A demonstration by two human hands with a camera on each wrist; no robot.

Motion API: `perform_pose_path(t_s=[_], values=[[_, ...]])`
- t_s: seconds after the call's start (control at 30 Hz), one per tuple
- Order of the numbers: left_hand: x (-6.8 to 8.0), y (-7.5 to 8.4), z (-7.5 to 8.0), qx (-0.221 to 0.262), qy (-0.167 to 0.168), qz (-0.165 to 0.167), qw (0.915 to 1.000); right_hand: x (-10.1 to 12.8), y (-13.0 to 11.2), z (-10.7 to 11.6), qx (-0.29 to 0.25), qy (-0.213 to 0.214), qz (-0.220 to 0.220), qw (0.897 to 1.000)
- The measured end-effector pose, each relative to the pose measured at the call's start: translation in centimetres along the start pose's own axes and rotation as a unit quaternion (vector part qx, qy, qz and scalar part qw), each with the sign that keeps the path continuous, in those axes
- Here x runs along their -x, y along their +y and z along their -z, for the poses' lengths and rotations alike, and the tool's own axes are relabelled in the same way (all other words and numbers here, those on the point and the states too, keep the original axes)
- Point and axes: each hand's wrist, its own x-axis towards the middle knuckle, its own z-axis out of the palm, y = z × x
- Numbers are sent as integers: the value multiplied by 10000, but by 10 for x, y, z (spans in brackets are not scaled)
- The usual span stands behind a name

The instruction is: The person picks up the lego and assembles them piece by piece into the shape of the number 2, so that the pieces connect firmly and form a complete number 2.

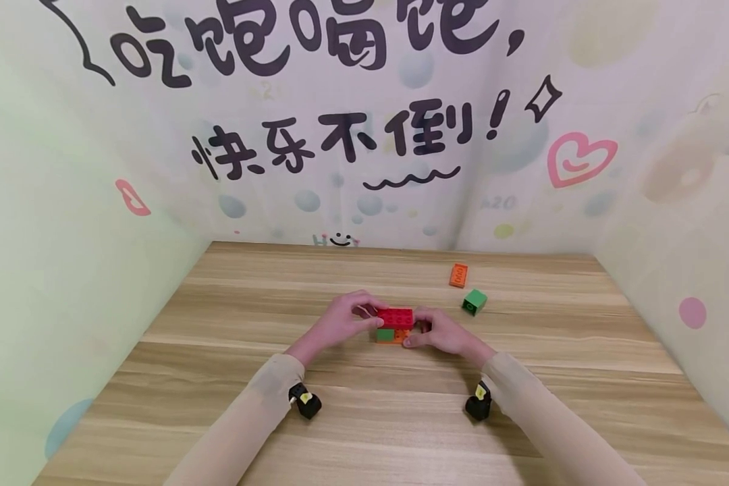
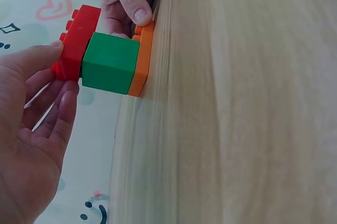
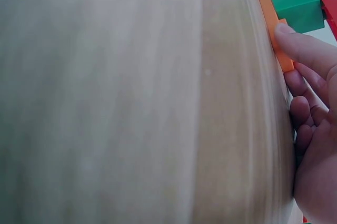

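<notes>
My left hand [image 1: 345, 318] pinches a red toy brick [image 2: 79, 42] with studs between thumb and fingers. The red brick is above a green block [image 2: 109, 63], almost against it; whether the two are fully joined I cannot tell. Beneath, the green block sits on one end of a flat orange brick [image 2: 141, 66] that lies on the table. My right hand [image 1: 445, 332] grips the other end of that orange brick, its thumb [image 3: 295, 40] on the studded top. In the head view the red brick overhangs the orange one's bare studs.
Behind my right hand, a second green block [image 1: 474, 302] lies on its side on the wooden table [image 1: 231, 324]. Farther back is another flat orange brick [image 1: 458, 275]. Printed cloth walls [image 1: 340, 216] border the table at the back and sides.
</notes>
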Motion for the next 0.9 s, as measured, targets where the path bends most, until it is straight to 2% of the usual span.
perform_pose_path(t_s=[0.3,0.5,0.63,0.9], values=[[-4,1,3,-84,-198,263,9994,3,-7,2,-42,9,69,10000],[-6,4,6,66,-362,467,9982,-4,12,-1,34,10,24,10000],[-6,2,6,156,-411,489,9978,-9,24,-3,99,65,-12,9999],[-7,4,6,224,-497,509,9972,-9,27,-2,80,70,25,9999]])
